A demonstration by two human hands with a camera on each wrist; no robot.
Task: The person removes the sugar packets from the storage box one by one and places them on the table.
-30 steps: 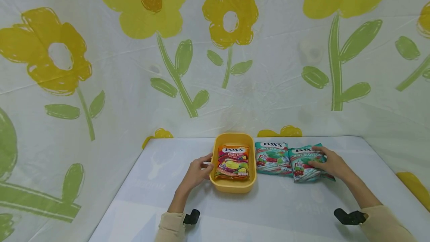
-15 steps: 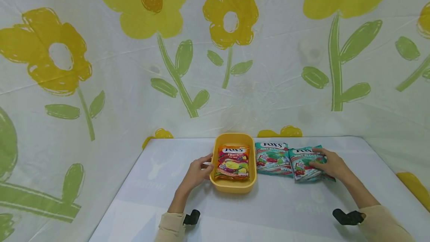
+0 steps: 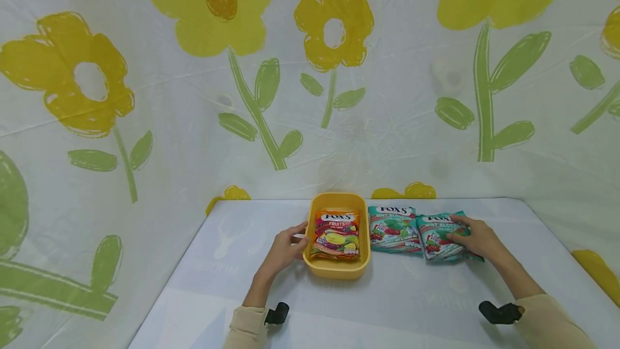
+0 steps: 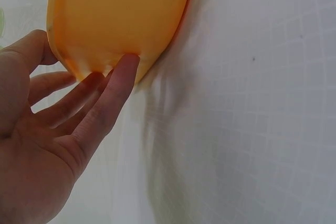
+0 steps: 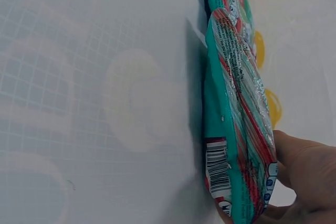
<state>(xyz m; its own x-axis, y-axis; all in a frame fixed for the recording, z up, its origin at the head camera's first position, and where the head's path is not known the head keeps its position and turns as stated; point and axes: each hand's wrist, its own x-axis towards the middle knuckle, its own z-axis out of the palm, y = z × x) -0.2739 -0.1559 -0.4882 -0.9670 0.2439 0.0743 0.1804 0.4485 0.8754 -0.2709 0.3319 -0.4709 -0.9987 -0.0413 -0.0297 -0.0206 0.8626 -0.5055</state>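
Note:
A yellow plastic container stands on the table with an orange-red bag of Fox's Fruits candy lying inside. My left hand is at its left side, fingertips touching the outer wall; the left wrist view shows the fingers extended against the container. To the right, two teal bags of Fox's Mint Blossom candy lie side by side. My right hand grips the rightmost bag by its right edge, thumb on the front. In the right wrist view this bag leans up from the table.
The other teal candy bag lies between the container and the gripped bag, close against both. The white table ends at the back against a hanging flower-print cloth. Black straps are on both wrists.
Hardly anything differs. The right forearm has shifted slightly left, while the right hand keeps its grip on the teal candy bag. The left hand stays at the container.

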